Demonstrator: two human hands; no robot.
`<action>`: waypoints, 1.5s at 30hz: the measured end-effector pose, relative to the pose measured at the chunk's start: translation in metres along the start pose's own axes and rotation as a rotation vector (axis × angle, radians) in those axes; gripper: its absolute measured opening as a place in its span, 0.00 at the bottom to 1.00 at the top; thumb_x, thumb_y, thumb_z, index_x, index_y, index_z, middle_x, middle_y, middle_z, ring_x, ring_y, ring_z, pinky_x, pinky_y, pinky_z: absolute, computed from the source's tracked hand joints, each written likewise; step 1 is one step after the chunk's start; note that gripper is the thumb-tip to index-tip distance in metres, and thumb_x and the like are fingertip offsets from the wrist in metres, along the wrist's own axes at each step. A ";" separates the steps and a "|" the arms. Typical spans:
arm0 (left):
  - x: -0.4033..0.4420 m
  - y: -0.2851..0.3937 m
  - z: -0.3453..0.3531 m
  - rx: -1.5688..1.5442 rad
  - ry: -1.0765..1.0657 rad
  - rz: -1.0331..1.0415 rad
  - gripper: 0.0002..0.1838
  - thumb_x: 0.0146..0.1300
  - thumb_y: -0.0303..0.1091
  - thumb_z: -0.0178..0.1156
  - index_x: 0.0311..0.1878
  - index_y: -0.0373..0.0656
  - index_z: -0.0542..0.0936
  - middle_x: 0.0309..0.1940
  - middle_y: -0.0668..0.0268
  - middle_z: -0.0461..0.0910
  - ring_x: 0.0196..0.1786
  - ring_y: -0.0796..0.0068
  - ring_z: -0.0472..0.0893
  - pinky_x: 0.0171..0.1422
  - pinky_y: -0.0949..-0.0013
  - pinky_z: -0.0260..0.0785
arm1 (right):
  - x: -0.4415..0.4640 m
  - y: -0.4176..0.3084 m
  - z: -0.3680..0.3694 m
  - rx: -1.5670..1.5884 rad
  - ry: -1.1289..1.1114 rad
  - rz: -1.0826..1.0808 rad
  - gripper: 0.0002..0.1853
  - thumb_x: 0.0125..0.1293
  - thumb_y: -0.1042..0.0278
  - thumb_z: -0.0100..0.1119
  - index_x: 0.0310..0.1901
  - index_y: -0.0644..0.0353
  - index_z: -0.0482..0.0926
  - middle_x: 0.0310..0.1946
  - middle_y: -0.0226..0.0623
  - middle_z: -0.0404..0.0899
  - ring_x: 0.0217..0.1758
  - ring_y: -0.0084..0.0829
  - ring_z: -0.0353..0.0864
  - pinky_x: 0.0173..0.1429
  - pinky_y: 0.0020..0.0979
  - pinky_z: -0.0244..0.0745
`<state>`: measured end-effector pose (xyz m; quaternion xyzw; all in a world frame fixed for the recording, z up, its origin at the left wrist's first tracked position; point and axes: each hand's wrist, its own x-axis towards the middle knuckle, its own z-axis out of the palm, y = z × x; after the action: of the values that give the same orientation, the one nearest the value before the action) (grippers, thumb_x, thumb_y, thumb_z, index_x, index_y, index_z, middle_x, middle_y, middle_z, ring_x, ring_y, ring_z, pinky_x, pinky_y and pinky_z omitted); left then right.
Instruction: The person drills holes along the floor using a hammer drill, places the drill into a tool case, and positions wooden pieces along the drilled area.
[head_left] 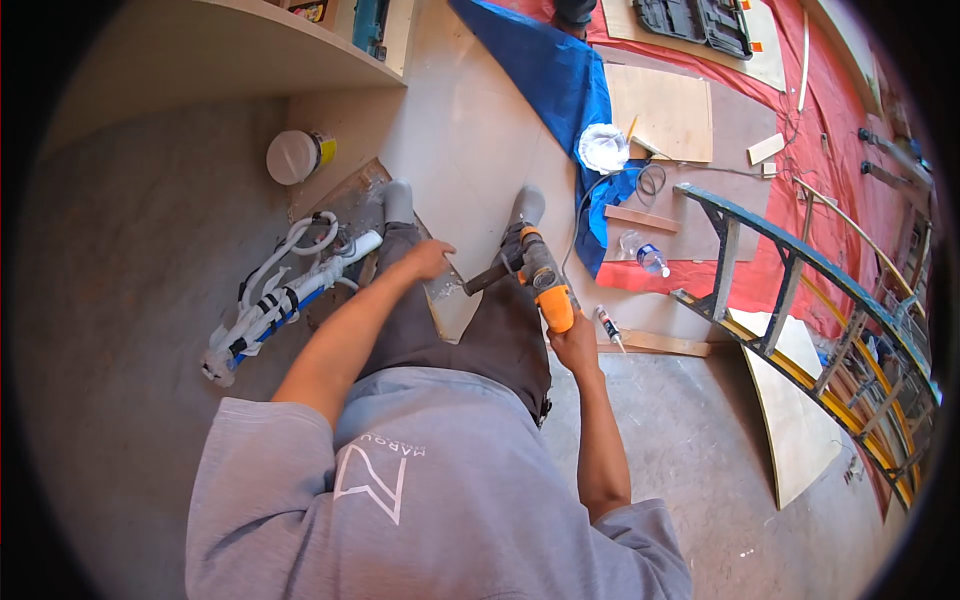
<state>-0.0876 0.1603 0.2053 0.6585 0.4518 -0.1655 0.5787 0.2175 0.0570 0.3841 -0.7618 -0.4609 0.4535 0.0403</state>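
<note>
My right hand [576, 345] is wrapped around the rear grip of an orange and black corded power drill [548, 285]. The drill lies along my right thigh, its front end toward my foot. A black side handle [487, 278] sticks out from it to the left. My left hand [430, 259] is over my left leg, a little short of that handle; it looks empty with its fingers partly stretched out. Between my legs a worn pale board [455, 312] shows below the left hand. The drill's tip is hard to make out.
To the left lie a plastic-wrapped bundle of tubes [290, 300] and a white bucket [293, 157]. A sealant tube [609, 328], a plastic bottle [652, 260] and a grey cable [652, 180] are at the right. A stepladder [790, 262] lies beyond, beside a blue tarp [545, 70].
</note>
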 end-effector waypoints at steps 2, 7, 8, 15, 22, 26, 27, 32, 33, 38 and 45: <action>0.008 0.010 0.026 0.042 0.018 0.003 0.20 0.57 0.36 0.57 0.53 0.42 0.80 0.48 0.51 0.81 0.55 0.53 0.79 0.61 0.59 0.70 | 0.004 -0.003 0.000 -0.020 -0.022 -0.021 0.15 0.51 0.73 0.62 0.42 0.66 0.76 0.34 0.56 0.81 0.41 0.57 0.79 0.45 0.45 0.75; 0.035 0.015 0.087 0.176 -0.230 -0.018 0.16 0.55 0.40 0.56 0.39 0.39 0.83 0.39 0.48 0.82 0.42 0.51 0.83 0.47 0.52 0.75 | 0.001 -0.017 -0.005 -0.085 -0.108 0.022 0.16 0.52 0.73 0.58 0.45 0.63 0.76 0.36 0.57 0.80 0.44 0.57 0.79 0.47 0.49 0.74; 0.050 0.003 0.107 0.200 -0.273 0.020 0.16 0.55 0.41 0.55 0.37 0.38 0.83 0.40 0.47 0.82 0.43 0.52 0.83 0.47 0.52 0.74 | 0.001 -0.012 -0.003 -0.148 -0.178 0.128 0.16 0.52 0.74 0.56 0.45 0.63 0.76 0.39 0.57 0.80 0.45 0.57 0.78 0.49 0.49 0.73; 0.045 0.000 0.060 0.098 -0.069 -0.001 0.21 0.53 0.40 0.56 0.48 0.43 0.83 0.48 0.51 0.81 0.51 0.50 0.80 0.61 0.59 0.71 | 0.014 -0.017 -0.005 -0.067 -0.119 -0.054 0.17 0.52 0.67 0.60 0.45 0.62 0.78 0.37 0.57 0.80 0.43 0.57 0.79 0.49 0.48 0.74; 0.024 -0.052 0.001 0.014 0.216 -0.136 0.19 0.57 0.42 0.56 0.49 0.44 0.82 0.46 0.53 0.82 0.50 0.51 0.81 0.58 0.57 0.72 | 0.021 0.001 0.007 -0.065 -0.098 -0.112 0.16 0.53 0.70 0.59 0.45 0.62 0.78 0.37 0.56 0.81 0.44 0.56 0.79 0.50 0.48 0.74; -0.024 -0.077 -0.027 -0.280 0.306 -0.310 0.18 0.58 0.37 0.57 0.49 0.39 0.81 0.39 0.50 0.83 0.46 0.51 0.82 0.52 0.57 0.73 | 0.020 -0.021 -0.010 -0.019 -0.080 -0.093 0.17 0.52 0.72 0.59 0.46 0.61 0.77 0.35 0.54 0.81 0.43 0.56 0.79 0.47 0.49 0.74; -0.043 -0.058 -0.049 -0.354 0.305 -0.358 0.18 0.58 0.36 0.56 0.49 0.37 0.81 0.39 0.49 0.83 0.46 0.50 0.82 0.52 0.57 0.73 | 0.021 -0.021 -0.016 -0.019 -0.075 -0.065 0.17 0.52 0.72 0.59 0.46 0.60 0.77 0.37 0.54 0.81 0.44 0.55 0.79 0.48 0.49 0.73; -0.058 -0.108 -0.118 0.022 0.488 0.058 0.17 0.56 0.34 0.57 0.47 0.35 0.79 0.35 0.47 0.82 0.38 0.45 0.81 0.46 0.58 0.74 | 0.019 0.009 -0.003 -0.035 0.086 -0.164 0.26 0.51 0.68 0.63 0.53 0.65 0.73 0.43 0.57 0.78 0.49 0.56 0.76 0.52 0.50 0.72; -0.057 -0.098 -0.142 0.066 0.562 0.084 0.16 0.56 0.35 0.58 0.45 0.35 0.79 0.38 0.45 0.81 0.40 0.45 0.80 0.45 0.57 0.73 | 0.011 0.019 0.008 -0.089 0.119 -0.054 0.29 0.50 0.67 0.65 0.55 0.68 0.71 0.40 0.58 0.77 0.46 0.57 0.76 0.51 0.50 0.72; -0.106 0.063 -0.301 0.333 0.879 0.569 0.13 0.58 0.23 0.62 0.48 0.42 0.80 0.35 0.57 0.80 0.38 0.60 0.80 0.45 0.61 0.73 | -0.020 -0.058 -0.027 0.160 0.307 -0.017 0.17 0.54 0.73 0.62 0.47 0.65 0.78 0.37 0.50 0.82 0.44 0.47 0.83 0.48 0.37 0.75; -0.180 0.142 -0.412 0.944 1.073 1.029 0.15 0.62 0.25 0.62 0.52 0.45 0.81 0.38 0.64 0.83 0.40 0.68 0.82 0.46 0.67 0.76 | -0.060 -0.093 -0.033 0.361 0.382 0.130 0.19 0.54 0.73 0.63 0.49 0.66 0.78 0.39 0.44 0.83 0.44 0.37 0.83 0.51 0.33 0.74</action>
<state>-0.1980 0.4737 0.5396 0.9398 0.1944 0.2779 -0.0412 0.1697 0.0778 0.4878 -0.8420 -0.3067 0.3780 0.2325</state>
